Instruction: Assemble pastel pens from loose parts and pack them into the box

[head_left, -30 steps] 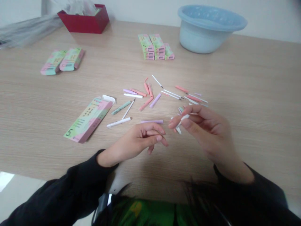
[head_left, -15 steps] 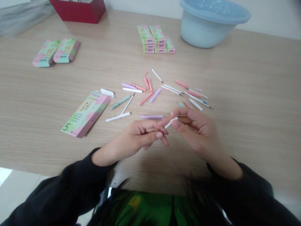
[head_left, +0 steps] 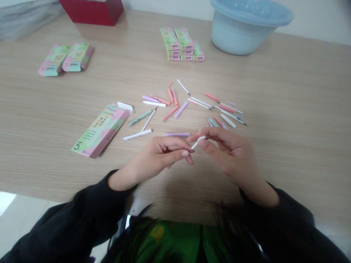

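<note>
A short white pen piece (head_left: 197, 142) is pinched between the thumb and index finger of my right hand (head_left: 229, 151). Its lower end meets the fingertips of my left hand (head_left: 167, 153), whose thumb and fingers are closed about that end; how much they cover is hidden. Just beyond the hands lies a purple pen barrel (head_left: 177, 135). Scattered further out are a green pen barrel (head_left: 140, 118), a white pen (head_left: 137, 134), several coral barrels (head_left: 170, 113) and thin white refills with dark tips (head_left: 201, 102). Near my right knuckles rests a white barrel (head_left: 228, 121).
An open-flapped pastel pen box (head_left: 100, 131) lies to the left. Two more boxes (head_left: 77, 57) sit at the back left, and stacked small boxes (head_left: 184, 39) at the back middle. A light blue basin (head_left: 233, 36) and a red box (head_left: 94, 12) stand along the wall.
Both hands stay close together over the same spot, with the white piece still between them. My left fingers have shifted slightly, and my right index finger is straighter.
</note>
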Tool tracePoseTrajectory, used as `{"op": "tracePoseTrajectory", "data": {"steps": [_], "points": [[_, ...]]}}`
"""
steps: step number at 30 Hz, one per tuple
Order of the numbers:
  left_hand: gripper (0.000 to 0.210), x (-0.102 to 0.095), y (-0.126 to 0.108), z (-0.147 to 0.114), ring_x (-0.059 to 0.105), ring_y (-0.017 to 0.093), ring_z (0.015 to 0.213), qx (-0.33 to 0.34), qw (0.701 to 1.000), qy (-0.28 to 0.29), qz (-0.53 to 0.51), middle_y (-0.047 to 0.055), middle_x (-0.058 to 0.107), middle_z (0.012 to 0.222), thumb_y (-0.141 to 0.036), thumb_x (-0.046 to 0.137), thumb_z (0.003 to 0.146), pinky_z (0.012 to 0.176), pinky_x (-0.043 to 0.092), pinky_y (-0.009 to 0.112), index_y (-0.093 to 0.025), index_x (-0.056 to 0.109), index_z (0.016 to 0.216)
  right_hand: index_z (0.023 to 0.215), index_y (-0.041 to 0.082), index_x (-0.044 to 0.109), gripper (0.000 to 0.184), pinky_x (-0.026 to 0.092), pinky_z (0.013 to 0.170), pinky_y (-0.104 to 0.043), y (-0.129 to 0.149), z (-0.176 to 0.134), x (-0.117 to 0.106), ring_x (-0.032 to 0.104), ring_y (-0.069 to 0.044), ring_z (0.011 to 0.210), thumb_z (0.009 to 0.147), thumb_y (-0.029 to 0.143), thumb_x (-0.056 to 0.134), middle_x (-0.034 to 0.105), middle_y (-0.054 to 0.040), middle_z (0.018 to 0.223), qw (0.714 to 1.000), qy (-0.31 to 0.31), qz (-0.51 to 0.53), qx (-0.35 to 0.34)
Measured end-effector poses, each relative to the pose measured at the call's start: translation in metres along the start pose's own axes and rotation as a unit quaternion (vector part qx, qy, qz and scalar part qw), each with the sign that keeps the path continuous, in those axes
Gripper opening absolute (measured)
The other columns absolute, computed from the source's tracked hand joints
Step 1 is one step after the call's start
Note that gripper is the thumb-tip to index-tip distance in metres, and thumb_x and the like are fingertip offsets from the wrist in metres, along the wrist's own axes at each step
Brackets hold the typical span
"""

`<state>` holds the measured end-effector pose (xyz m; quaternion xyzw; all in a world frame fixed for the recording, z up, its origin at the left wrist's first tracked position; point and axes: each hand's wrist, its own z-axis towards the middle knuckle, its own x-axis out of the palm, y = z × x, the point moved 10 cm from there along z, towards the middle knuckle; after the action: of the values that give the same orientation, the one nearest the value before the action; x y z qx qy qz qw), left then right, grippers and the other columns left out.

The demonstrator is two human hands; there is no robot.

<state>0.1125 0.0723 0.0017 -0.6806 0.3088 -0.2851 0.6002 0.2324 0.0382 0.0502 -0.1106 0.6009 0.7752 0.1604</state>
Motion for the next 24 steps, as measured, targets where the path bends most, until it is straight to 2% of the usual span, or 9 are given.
{"op": "tracePoseTrajectory", "data": {"steps": [5,9,14,16,19,21,22,23,24], "points": [[0.017,0.0,0.001,0.0,0.039,0.007,0.051,0.003,1.0,0.001,0.006,0.001,0.069,0.073,-0.025,0.063,0.093,0.047,0.031,0.021,-0.014,0.075,0.088,0.093,0.024,0.072,0.008,0.055,0.084,-0.034,-0.002,0.002,0.001,0.072,-0.017,0.087,0.091,0.018,0.067,0.078,0.0007,0.091,1.0,0.009,0.018,0.001],[0.02,0.002,-0.001,0.001,0.041,0.007,0.052,0.01,1.0,-0.001,0.008,0.001,0.068,0.07,-0.028,0.061,0.094,0.048,0.033,0.021,-0.014,0.073,0.086,0.097,0.024,0.073,0.01,0.054,0.086,-0.035,-0.004,0.0,0.009,0.069,-0.018,0.094,0.093,0.02,0.065,0.076,-0.0014,0.098,0.999,0.036,0.031,-0.011],[0.02,-0.001,0.007,-0.001,0.033,0.005,0.042,-0.014,0.996,-0.014,-0.086,-0.001,0.071,0.067,-0.034,0.066,0.092,0.042,0.023,0.019,-0.017,0.059,0.1,0.094,0.026,0.072,0.012,0.053,0.077,-0.032,0.0,-0.002,0.012,0.065,-0.015,0.086,0.092,0.016,0.065,0.069,-0.0005,0.092,0.998,0.043,0.002,-0.055],[0.025,0.003,0.008,-0.001,0.031,0.004,0.039,-0.016,0.994,-0.003,-0.107,-0.002,0.07,0.064,-0.038,0.067,0.092,0.041,0.02,0.019,-0.019,0.052,0.094,0.095,0.025,0.071,0.015,0.053,0.076,-0.032,-0.002,-0.003,0.02,0.065,-0.016,0.084,0.093,0.014,0.062,0.07,-0.0007,0.091,0.996,0.07,0.008,-0.057],[0.031,0.008,0.005,-0.001,0.033,0.004,0.04,-0.008,0.995,0.014,-0.098,-0.002,0.069,0.063,-0.045,0.065,0.092,0.042,0.024,0.019,-0.02,0.048,0.087,0.095,0.025,0.07,0.018,0.053,0.068,-0.031,-0.004,-0.006,0.026,0.065,-0.015,0.076,0.094,0.014,0.057,0.069,-0.0004,0.084,0.995,0.083,0.034,-0.052],[0.033,0.002,0.0,-0.002,0.042,0.007,0.044,0.015,0.999,0.009,-0.038,-0.001,0.068,0.065,-0.05,0.062,0.093,0.046,0.032,0.02,-0.02,0.049,0.088,0.093,0.025,0.07,0.017,0.052,0.066,-0.03,-0.006,-0.006,0.027,0.065,-0.015,0.074,0.093,0.014,0.057,0.068,-0.0002,0.081,0.996,0.079,0.026,-0.042],[0.034,-0.007,-0.004,-0.004,0.046,0.009,0.049,0.033,0.999,-0.016,0.029,-0.001,0.067,0.065,-0.051,0.062,0.092,0.05,0.036,0.022,-0.019,0.052,0.088,0.092,0.025,0.07,0.017,0.052,0.068,-0.03,-0.007,-0.006,0.027,0.064,-0.016,0.075,0.093,0.013,0.057,0.067,-0.0002,0.081,0.996,0.076,0.012,-0.039],[0.034,-0.022,-0.009,-0.007,0.051,0.012,0.055,0.055,0.989,-0.06,0.123,0.0,0.066,0.067,-0.051,0.063,0.092,0.055,0.04,0.024,-0.019,0.056,0.087,0.092,0.025,0.07,0.017,0.052,0.07,-0.031,-0.009,-0.006,0.025,0.064,-0.016,0.076,0.093,0.013,0.058,0.067,-0.0001,0.08,0.997,0.07,-0.003,-0.038],[0.032,-0.039,-0.015,-0.013,0.055,0.015,0.063,0.072,0.963,-0.115,0.234,0.002,0.066,0.07,-0.05,0.064,0.091,0.062,0.043,0.027,-0.019,0.059,0.085,0.091,0.025,0.07,0.017,0.052,0.071,-0.031,-0.01,-0.006,0.022,0.063,-0.016,0.077,0.092,0.013,0.058,0.066,0.0002,0.08,0.997,0.061,-0.018,-0.036]]}}
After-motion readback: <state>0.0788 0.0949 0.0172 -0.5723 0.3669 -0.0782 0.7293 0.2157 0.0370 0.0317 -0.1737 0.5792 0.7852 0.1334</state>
